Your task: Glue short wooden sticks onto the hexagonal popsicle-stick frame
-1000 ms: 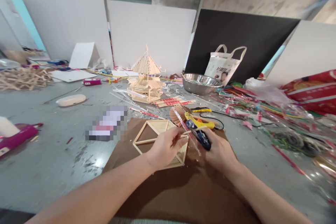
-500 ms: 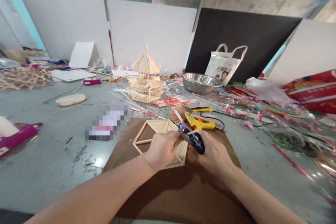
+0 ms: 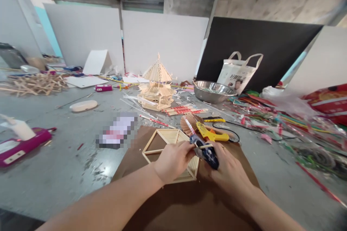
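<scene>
My left hand (image 3: pixel 175 160) is closed, its fingers pinching a thin pale wooden stick (image 3: pixel 205 146). The stick crosses dark blue hand shears (image 3: pixel 210 157) with a metal blade, which my right hand (image 3: pixel 230 166) grips. Both hands are close together above a flat hexagonal frame of wooden sticks (image 3: pixel 153 151). Some of its triangular sections are filled with sticks side by side, and my left hand hides part of it. The frame lies on a brown sheet (image 3: pixel 159 209). A yellow glue gun (image 3: pixel 211 133) lies just beyond my right hand.
A stick-built pagoda model (image 3: pixel 157 90) stands ahead, with red-wrapped stick bundles (image 3: pixel 185 109) beside it. A metal basin (image 3: pixel 214 92) and plastic scraps (image 3: pixel 284 115) are to the right. A blurred-out phone-like slab (image 3: pixel 118 130) and a purple power strip (image 3: pixel 27 146) lie left.
The view has shifted, so everything appears slightly lower and further right. My hands keep nearly the same hold on the stick and shears, and the stick shows more clearly across the blade.
</scene>
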The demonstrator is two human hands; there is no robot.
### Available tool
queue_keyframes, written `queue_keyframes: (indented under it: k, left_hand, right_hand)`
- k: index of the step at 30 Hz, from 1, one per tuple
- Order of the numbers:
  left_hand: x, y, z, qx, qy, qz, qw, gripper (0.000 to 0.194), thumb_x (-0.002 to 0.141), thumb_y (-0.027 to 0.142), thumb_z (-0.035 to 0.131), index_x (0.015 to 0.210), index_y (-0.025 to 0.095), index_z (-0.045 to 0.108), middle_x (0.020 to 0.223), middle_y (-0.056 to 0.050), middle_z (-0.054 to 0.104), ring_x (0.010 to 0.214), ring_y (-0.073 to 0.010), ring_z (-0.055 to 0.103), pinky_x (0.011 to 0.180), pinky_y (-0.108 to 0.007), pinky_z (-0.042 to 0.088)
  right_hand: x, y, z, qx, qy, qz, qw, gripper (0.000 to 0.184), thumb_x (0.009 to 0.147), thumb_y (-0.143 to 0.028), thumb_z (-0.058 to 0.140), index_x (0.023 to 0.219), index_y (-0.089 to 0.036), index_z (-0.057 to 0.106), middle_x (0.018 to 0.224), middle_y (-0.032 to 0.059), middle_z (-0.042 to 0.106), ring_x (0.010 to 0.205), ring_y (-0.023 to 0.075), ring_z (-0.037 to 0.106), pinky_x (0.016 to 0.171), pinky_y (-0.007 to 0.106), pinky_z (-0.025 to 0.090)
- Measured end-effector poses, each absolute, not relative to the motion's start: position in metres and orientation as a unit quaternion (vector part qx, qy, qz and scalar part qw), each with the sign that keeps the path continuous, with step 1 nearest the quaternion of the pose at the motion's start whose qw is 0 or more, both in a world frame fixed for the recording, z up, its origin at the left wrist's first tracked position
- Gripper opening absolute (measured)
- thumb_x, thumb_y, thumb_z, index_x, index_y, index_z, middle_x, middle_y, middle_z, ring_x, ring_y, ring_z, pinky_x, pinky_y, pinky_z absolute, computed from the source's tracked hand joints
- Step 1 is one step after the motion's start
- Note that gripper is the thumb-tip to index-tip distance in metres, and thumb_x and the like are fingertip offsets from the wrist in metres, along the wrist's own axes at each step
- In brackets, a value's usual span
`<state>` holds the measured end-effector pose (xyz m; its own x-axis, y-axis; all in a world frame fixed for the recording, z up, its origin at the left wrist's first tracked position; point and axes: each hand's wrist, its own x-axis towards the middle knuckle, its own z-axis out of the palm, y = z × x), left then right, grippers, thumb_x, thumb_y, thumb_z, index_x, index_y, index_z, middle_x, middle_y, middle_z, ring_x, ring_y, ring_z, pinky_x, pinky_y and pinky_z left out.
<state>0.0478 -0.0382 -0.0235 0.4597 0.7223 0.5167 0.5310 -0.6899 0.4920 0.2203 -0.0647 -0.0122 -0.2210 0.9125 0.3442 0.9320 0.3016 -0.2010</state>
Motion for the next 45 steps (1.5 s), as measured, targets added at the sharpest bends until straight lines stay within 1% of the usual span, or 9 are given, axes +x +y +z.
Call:
queue_keyframes:
  k: [3,7,14,19,24,30,39,45]
  left_hand:
    - [0.0477,-0.0381,-0.0246,0.845,0.369,0.368,0.12,0.022,0.08,0.025,0.038,0.091,0.016,0.054,0.078,-0.004,0.06,0.07,-0.0143,0.057,0.063,-0.023,0.044]
    - [0.0472,-0.0382,-0.0251,0.843,0.378,0.366,0.107,0.021,0.08,0.023,0.037,0.09,0.017,0.055,0.076,-0.004,0.061,0.069,-0.0134,0.058,0.063,-0.022,0.043]
    - [0.0457,-0.0368,-0.0275,0.855,0.38,0.347,0.061,0.024,0.08,0.025,0.035,0.089,0.017,0.056,0.068,-0.004,0.06,0.059,-0.013,0.056,0.056,-0.022,0.042]
    - [0.0438,-0.0369,-0.0266,0.86,0.368,0.345,0.073,0.024,0.081,0.023,0.034,0.087,0.016,0.056,0.069,-0.005,0.06,0.061,-0.0127,0.055,0.057,-0.021,0.042]
    - [0.0437,-0.0371,-0.0256,0.863,0.36,0.345,0.077,0.024,0.08,0.021,0.034,0.089,0.016,0.055,0.071,-0.005,0.06,0.063,-0.0137,0.056,0.058,-0.022,0.043]
    - [0.043,-0.0357,-0.0227,0.864,0.343,0.358,0.088,0.024,0.078,0.018,0.035,0.089,0.015,0.056,0.07,-0.005,0.06,0.06,-0.0127,0.055,0.057,-0.022,0.043]
    - [0.0437,-0.0331,-0.0263,0.86,0.33,0.378,0.096,0.025,0.078,0.018,0.035,0.089,0.015,0.057,0.071,-0.005,0.062,0.064,-0.0128,0.057,0.06,-0.022,0.045]
    - [0.0428,-0.0334,-0.0233,0.861,0.322,0.381,0.095,0.026,0.079,0.018,0.034,0.089,0.014,0.058,0.072,-0.006,0.063,0.062,-0.0136,0.058,0.056,-0.022,0.044]
  right_hand:
    - [0.2199,-0.0646,-0.0118,-0.591,-0.781,-0.042,0.199,0.037,0.064,-0.02,0.045,0.101,-0.019,0.04,0.094,0.0067,0.056,0.083,0.0217,0.054,0.068,0.031,0.04]
    - [0.2196,-0.0639,-0.0117,-0.576,-0.788,-0.06,0.208,0.037,0.065,-0.02,0.045,0.101,-0.02,0.04,0.093,0.0072,0.057,0.082,0.0215,0.055,0.068,0.031,0.041]
    - [0.2194,-0.0633,-0.0118,-0.572,-0.791,-0.058,0.21,0.037,0.064,-0.02,0.046,0.101,-0.02,0.04,0.093,0.0075,0.057,0.084,0.0223,0.055,0.069,0.033,0.041]
    - [0.2192,-0.0628,-0.0125,-0.578,-0.786,-0.049,0.213,0.039,0.064,-0.02,0.046,0.103,-0.021,0.039,0.094,0.007,0.056,0.086,0.0224,0.053,0.072,0.034,0.041]
    - [0.2189,-0.063,-0.0124,-0.573,-0.789,-0.044,0.217,0.042,0.063,-0.018,0.046,0.104,-0.02,0.038,0.097,0.0073,0.055,0.089,0.0222,0.052,0.075,0.034,0.04]
    - [0.2197,-0.063,-0.0133,-0.564,-0.789,-0.044,0.241,0.043,0.063,-0.019,0.046,0.105,-0.02,0.039,0.098,0.0069,0.054,0.09,0.0219,0.052,0.076,0.034,0.04]
    - [0.2197,-0.0626,-0.0131,-0.553,-0.797,-0.041,0.24,0.047,0.063,-0.018,0.045,0.109,-0.019,0.037,0.102,0.0096,0.053,0.095,0.0234,0.049,0.079,0.036,0.038]
    - [0.223,-0.0606,-0.0139,-0.529,-0.816,-0.033,0.231,0.054,0.058,-0.011,0.04,0.111,-0.017,0.034,0.109,0.0104,0.049,0.102,0.0222,0.045,0.085,0.036,0.036]
